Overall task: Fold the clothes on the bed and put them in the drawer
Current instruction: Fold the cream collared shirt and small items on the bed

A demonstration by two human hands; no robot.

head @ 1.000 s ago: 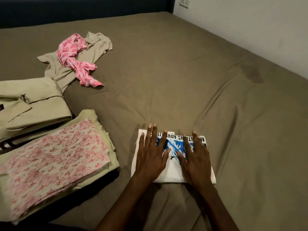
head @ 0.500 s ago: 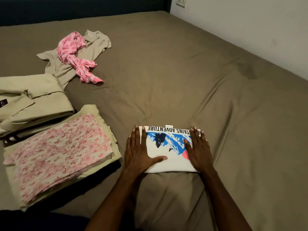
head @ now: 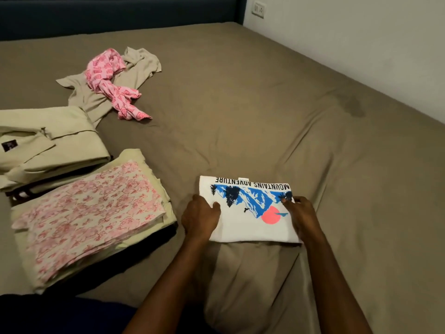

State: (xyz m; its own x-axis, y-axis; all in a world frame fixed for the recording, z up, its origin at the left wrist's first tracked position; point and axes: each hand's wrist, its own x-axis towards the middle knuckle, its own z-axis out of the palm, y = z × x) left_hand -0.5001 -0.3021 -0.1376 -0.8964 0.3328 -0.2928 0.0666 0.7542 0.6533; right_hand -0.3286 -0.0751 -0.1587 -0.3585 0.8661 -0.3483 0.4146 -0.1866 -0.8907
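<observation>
A folded white T-shirt (head: 243, 227) with a blue mountain print and a pink sun lies on the brown bed (head: 265, 116) in front of me. My left hand (head: 201, 216) grips its left edge, thumb on top and fingers curled under. My right hand (head: 301, 215) grips its right edge the same way. To the left sits a folded stack topped by pink floral cloth (head: 89, 213), and behind it a folded beige garment (head: 50, 141). Further back lie an unfolded beige shirt (head: 134, 71) and a crumpled pink garment (head: 113, 83).
A white wall (head: 361, 44) runs along the bed's right side, with a socket (head: 258, 9) near the corner. A dark blue headboard (head: 115, 15) closes the far end. No drawer is in view.
My hands slid from lying flat on top of the white T-shirt out to its left and right edges and now grip them. The print is uncovered.
</observation>
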